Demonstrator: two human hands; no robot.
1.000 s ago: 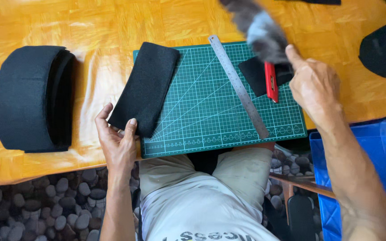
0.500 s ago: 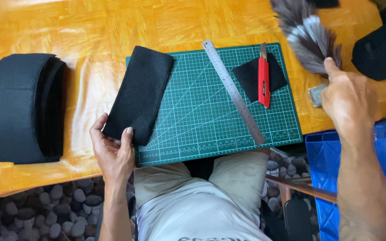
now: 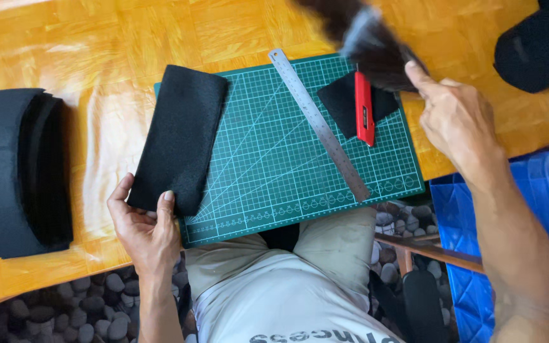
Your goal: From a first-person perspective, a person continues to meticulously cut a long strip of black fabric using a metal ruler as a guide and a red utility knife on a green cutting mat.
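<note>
Hands first: our left hand (image 3: 144, 228) sits at the lower left of the frame, thumb and fingers pinching the near end of a black felt strip (image 3: 179, 140) that lies half on the green cutting mat (image 3: 268, 171) and half on the wood. That grip looks about the same as a second ago. What has changed is on the other side: our right hand (image 3: 455, 121) has swung back in from the right edge toward the upper middle, closed around the handle of a dark feather brush (image 3: 366, 41) whose blurry bristles now hang over the top right corner of the mat. So the brush is sweeping across the mat again, not being parked.

Under the bristles we've got a red utility knife (image 3: 364, 108) lying on a small black felt offcut (image 3: 344, 101), and a steel ruler (image 3: 319, 124) running diagonally from upper middle down to the lower right of the mat. None of those have shifted.

Surface is a glossy orange wooden table (image 3: 96, 44). A big roll of black felt (image 3: 14, 171) fills the left edge, something dark sits in the upper right corner, a blue plastic crate (image 3: 465, 222) is lower right, and a pebble floor (image 3: 84, 311) shows below the table edge.
</note>
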